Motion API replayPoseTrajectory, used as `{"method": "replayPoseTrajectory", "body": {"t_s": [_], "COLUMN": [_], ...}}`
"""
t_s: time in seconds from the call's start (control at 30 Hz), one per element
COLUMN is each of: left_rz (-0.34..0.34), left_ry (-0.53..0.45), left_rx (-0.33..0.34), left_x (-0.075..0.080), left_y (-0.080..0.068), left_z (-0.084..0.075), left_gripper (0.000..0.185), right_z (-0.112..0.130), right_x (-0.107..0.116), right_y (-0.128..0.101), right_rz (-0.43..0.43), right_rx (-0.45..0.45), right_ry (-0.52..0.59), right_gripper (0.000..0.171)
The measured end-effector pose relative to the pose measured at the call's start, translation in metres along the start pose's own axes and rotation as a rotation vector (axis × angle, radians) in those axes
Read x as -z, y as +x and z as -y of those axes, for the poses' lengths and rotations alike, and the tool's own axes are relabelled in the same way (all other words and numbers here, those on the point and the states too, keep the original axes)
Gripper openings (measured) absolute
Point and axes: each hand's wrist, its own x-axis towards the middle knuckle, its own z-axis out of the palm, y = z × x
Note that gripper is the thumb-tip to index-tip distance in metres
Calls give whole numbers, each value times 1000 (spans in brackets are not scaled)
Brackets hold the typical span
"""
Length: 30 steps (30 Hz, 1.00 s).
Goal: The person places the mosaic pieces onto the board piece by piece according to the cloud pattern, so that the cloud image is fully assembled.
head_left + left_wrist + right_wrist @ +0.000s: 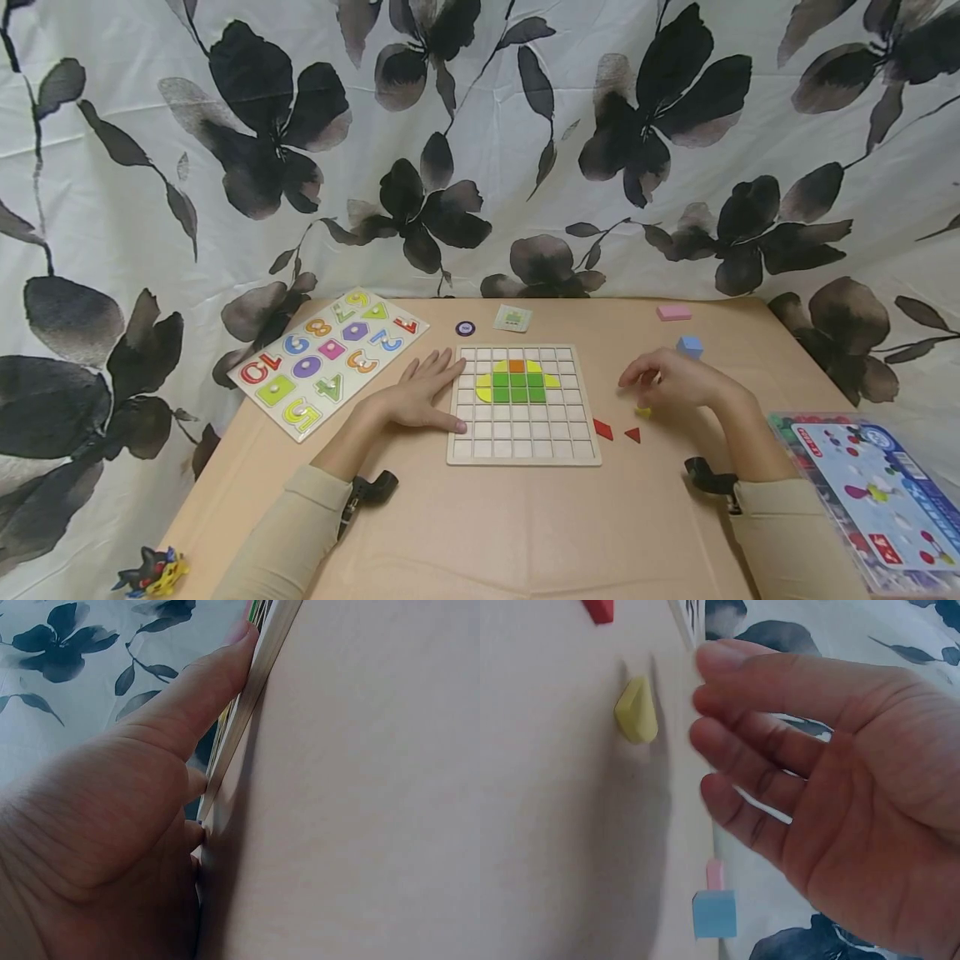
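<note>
A white gridded board (525, 452) lies mid-table, with green square tiles (519, 390), one orange tile (516, 366) and rounded yellow pieces (483, 394) set in its upper part. My left hand (416, 398) rests at the board's left edge, fingers spread, its thumb (214, 675) on the rim. To the right of the board, my right hand (678, 382) hovers over the table with loosely bent fingers and nothing between them. Beside its fingertips lies a small yellow piece (636, 712). A red parallelogram (603, 429) and a red triangle (633, 435) lie nearer the board.
A number-and-shape sheet (330, 362) lies at the left. Behind the board are a dark round token (465, 328) and a small card (512, 318). A blue cube (690, 347) and pink block (673, 312) sit back right. A boxed set (877, 500) occupies the right edge; small figures (153, 572) stand front left.
</note>
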Motion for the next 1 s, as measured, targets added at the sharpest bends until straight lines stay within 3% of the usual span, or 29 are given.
{"method": "replayPoseTrajectory", "body": {"t_s": [0.2, 0.53, 1.0], "left_rz": [10, 8, 4], "left_ry": [25, 48, 35], "left_rx": [19, 30, 41], "left_x": [1, 0, 1], "left_y": [0, -1, -1], "left_z": [-3, -4, -6], "left_gripper": [121, 118, 119], "right_z": [-6, -10, -11], "right_x": [-2, -6, -9], "right_y": [-2, 0, 3], "right_rz": [90, 97, 131], "right_rx": [-60, -105, -41], "right_ry": [12, 0, 6], "right_gripper": [30, 25, 20]}}
